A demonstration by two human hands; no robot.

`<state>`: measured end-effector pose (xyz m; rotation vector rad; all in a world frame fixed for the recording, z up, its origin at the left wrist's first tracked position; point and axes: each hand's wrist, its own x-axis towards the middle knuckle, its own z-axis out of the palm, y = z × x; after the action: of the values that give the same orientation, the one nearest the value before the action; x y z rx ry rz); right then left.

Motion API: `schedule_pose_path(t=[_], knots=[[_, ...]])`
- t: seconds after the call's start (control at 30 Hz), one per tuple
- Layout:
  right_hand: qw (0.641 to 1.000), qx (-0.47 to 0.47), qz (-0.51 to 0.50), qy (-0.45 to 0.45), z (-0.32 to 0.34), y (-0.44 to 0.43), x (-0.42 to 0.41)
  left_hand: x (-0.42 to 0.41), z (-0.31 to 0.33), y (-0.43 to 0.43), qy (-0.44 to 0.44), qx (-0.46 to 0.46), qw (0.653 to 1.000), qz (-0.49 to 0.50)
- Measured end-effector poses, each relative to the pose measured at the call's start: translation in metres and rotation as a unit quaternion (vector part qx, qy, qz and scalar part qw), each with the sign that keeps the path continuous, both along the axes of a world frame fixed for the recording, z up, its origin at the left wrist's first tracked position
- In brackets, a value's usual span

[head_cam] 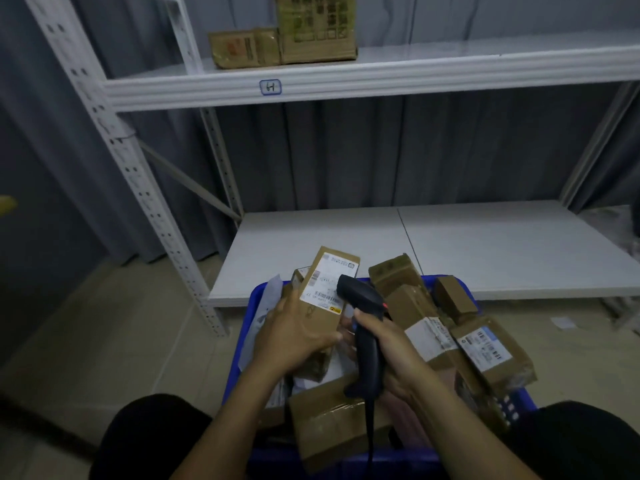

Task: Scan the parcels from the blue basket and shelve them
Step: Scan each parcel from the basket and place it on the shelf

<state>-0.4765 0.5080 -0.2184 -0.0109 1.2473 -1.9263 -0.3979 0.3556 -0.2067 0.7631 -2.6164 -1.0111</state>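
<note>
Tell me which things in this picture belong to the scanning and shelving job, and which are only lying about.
Belong to the job:
left hand gripping a parcel
right hand holding the scanner
other parcels in the blue basket
shelf with two boxes

Just lying about:
grey curtain
floor tiles
blurred yellow thing at the left edge

Dim, cool, bluish light throughout. The white label on the parcel (329,289) that the left hand (298,337) grips is the brightest patch near the grip, its print smeared and unreadable. The scanner (360,299) in the right hand (394,351) reads as a near-black shape with one small red glow. Beyond the grip the lower shelf board (485,244) catches pale, even light; the curtain (346,154) above it sinks into shadow. Far left of the grip the shelf upright (114,140) leans and bows from lens distortion. Everything is soft, the upper boxes (311,32) most blurred
</note>
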Motion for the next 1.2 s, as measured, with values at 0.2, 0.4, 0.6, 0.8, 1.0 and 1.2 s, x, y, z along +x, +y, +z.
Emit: schedule_pose_path(t=[0.2, 0.4, 0.6, 0.8, 1.0, 1.2], knots=[[1.0, 0.014, 0.011, 0.02, 0.0, -0.003, 0.004, 0.004, -0.018, -0.004, -0.111, -0.083, 0.99, 0.032], [0.954, 0.176, 0.023, 0.239, 0.033, 0.023, 0.003, 0.004, -0.023, -0.004, -0.056, -0.043, 0.994, 0.081], [0.84, 0.322, 0.036, 0.436, 0.06, 0.041, -0.01, 0.016, 0.001, -0.02, 0.008, -0.182, 0.981, 0.066], [0.817, 0.326, 0.073, 0.471, 0.073, 0.04, -0.007, 0.024, 0.011, -0.055, 0.045, -0.264, 0.963, 0.042], [0.813, 0.312, 0.075, 0.486, 0.081, 0.04, 0.001, 0.033, 0.012, -0.074, 0.026, -0.329, 0.944, 0.003], [0.811, 0.312, 0.073, 0.489, 0.086, 0.04, 0.006, 0.04, 0.004, -0.077, 0.021, -0.343, 0.939, -0.008]])
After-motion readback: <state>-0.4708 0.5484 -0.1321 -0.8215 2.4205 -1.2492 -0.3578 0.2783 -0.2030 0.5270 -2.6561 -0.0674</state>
